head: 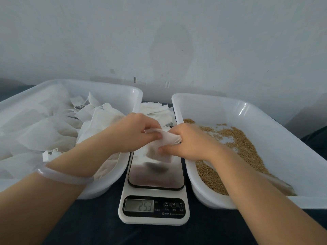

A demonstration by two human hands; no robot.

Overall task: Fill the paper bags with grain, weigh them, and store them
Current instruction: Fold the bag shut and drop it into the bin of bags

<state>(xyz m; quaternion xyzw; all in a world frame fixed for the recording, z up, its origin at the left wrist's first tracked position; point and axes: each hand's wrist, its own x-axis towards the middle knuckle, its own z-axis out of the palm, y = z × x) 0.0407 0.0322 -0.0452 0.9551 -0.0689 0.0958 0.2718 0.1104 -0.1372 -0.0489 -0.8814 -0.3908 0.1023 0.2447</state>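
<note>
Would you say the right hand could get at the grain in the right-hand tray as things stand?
Probably yes, once freed: the right hand pinches the paper bag with the left hand above the scale, but the grain lies uncovered in the open tray just beside it, nothing between.

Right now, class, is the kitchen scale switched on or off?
On. The scale has digits showing on its display; they look like 253, though any decimal point is unclear.
</note>
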